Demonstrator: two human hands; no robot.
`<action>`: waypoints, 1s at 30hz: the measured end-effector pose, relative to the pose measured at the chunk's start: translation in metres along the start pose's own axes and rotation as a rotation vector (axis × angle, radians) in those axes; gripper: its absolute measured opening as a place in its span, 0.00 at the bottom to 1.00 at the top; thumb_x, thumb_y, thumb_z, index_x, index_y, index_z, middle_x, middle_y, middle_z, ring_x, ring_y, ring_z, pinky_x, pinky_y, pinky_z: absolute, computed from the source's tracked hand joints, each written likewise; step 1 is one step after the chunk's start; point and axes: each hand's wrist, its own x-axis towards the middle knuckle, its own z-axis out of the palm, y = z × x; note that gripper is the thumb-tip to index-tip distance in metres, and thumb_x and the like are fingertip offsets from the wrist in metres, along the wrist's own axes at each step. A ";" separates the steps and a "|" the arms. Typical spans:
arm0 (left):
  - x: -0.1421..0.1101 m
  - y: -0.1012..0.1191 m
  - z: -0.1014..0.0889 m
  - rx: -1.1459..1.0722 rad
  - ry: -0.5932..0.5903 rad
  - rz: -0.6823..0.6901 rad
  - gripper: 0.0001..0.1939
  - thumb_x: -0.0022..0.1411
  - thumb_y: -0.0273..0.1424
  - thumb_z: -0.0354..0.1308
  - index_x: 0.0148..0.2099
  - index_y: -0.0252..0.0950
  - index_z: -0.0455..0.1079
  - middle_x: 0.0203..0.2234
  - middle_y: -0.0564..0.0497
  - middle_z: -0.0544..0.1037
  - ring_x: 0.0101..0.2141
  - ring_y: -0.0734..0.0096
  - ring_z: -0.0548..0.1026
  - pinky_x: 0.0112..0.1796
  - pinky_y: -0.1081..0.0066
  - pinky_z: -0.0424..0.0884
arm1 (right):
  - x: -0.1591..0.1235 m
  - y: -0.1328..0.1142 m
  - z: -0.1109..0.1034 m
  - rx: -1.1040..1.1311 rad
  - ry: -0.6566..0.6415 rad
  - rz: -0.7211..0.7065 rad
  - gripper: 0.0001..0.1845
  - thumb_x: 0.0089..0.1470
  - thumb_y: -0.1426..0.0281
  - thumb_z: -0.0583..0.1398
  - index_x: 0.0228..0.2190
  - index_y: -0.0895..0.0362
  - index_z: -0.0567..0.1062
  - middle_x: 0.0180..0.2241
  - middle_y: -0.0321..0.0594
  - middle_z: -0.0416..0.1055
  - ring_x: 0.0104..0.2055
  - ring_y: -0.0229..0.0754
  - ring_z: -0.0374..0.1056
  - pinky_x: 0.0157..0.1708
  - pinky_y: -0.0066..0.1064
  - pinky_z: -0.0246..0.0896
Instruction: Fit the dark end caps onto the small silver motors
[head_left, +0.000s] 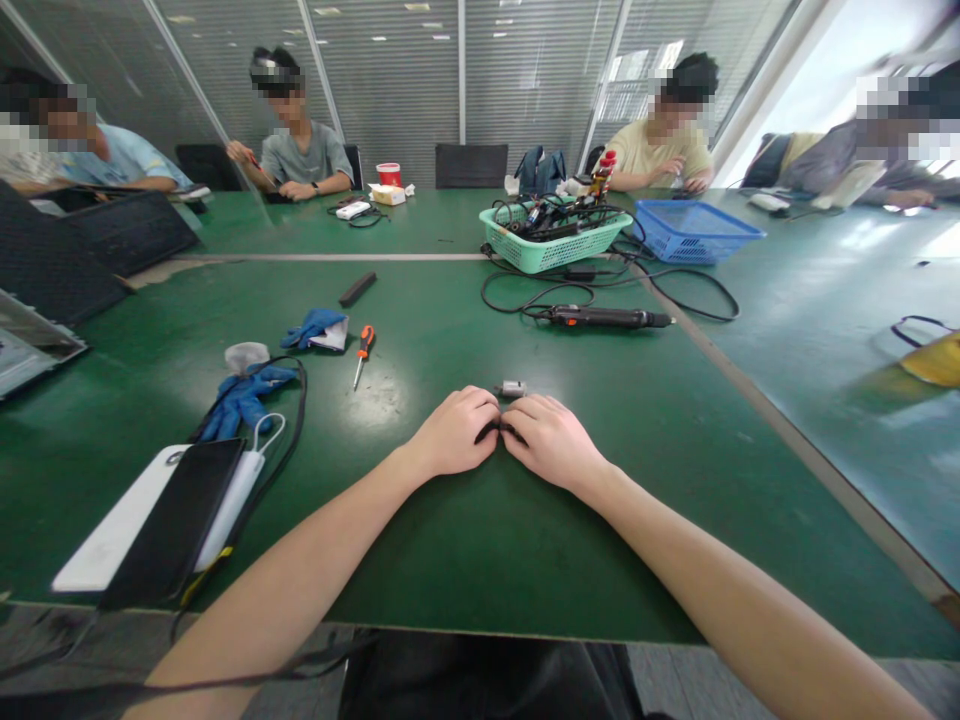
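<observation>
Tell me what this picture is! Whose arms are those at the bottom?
This picture comes from one camera worn on a person's head, looking forward and down, so those arms are that person's own. There is no robot here. The left hand and right hand rest on a green table, fingertips together, with something small and dark between them, too small to name. A small metal part lies just beyond them. Nearby are an orange-handled screwdriver, blue gloves and a green plastic basket of cables. A co-worker sits across the table.
</observation>
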 end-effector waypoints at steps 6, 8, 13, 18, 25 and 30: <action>-0.001 -0.001 0.002 0.010 0.000 -0.009 0.07 0.65 0.30 0.55 0.44 0.36 0.71 0.45 0.45 0.75 0.50 0.57 0.71 0.52 0.58 0.70 | -0.001 0.002 0.002 0.040 0.015 -0.009 0.07 0.65 0.70 0.59 0.39 0.56 0.78 0.40 0.45 0.77 0.44 0.49 0.71 0.49 0.41 0.67; -0.001 -0.001 0.002 0.011 0.001 -0.010 0.08 0.65 0.29 0.55 0.45 0.36 0.71 0.45 0.45 0.75 0.50 0.58 0.71 0.53 0.58 0.70 | -0.001 0.002 0.002 0.071 0.023 -0.021 0.07 0.65 0.70 0.59 0.39 0.56 0.79 0.42 0.45 0.77 0.45 0.48 0.71 0.49 0.42 0.68; -0.001 0.000 0.000 -0.002 0.004 -0.010 0.08 0.65 0.29 0.54 0.46 0.36 0.71 0.45 0.44 0.75 0.50 0.58 0.71 0.52 0.57 0.70 | -0.001 0.004 0.000 0.158 0.028 -0.030 0.09 0.66 0.71 0.59 0.40 0.54 0.80 0.44 0.45 0.77 0.48 0.48 0.72 0.50 0.42 0.70; -0.001 0.001 -0.001 -0.017 0.003 -0.010 0.08 0.65 0.29 0.54 0.45 0.37 0.71 0.45 0.44 0.75 0.49 0.58 0.72 0.52 0.57 0.71 | 0.000 0.004 -0.001 0.226 0.033 0.008 0.08 0.64 0.72 0.59 0.40 0.53 0.80 0.44 0.45 0.77 0.48 0.48 0.72 0.50 0.43 0.72; 0.000 0.001 -0.001 -0.010 -0.015 -0.011 0.07 0.65 0.29 0.54 0.45 0.37 0.70 0.45 0.44 0.75 0.50 0.57 0.71 0.52 0.57 0.70 | 0.000 0.003 -0.002 0.238 0.019 0.037 0.07 0.63 0.73 0.59 0.39 0.54 0.78 0.44 0.45 0.77 0.48 0.48 0.72 0.51 0.43 0.70; 0.000 0.001 -0.001 -0.009 -0.012 -0.011 0.07 0.66 0.29 0.54 0.45 0.36 0.70 0.45 0.45 0.75 0.50 0.58 0.71 0.52 0.58 0.70 | 0.000 0.005 -0.001 0.236 0.003 0.043 0.05 0.62 0.74 0.59 0.37 0.55 0.76 0.42 0.43 0.77 0.46 0.48 0.72 0.50 0.41 0.69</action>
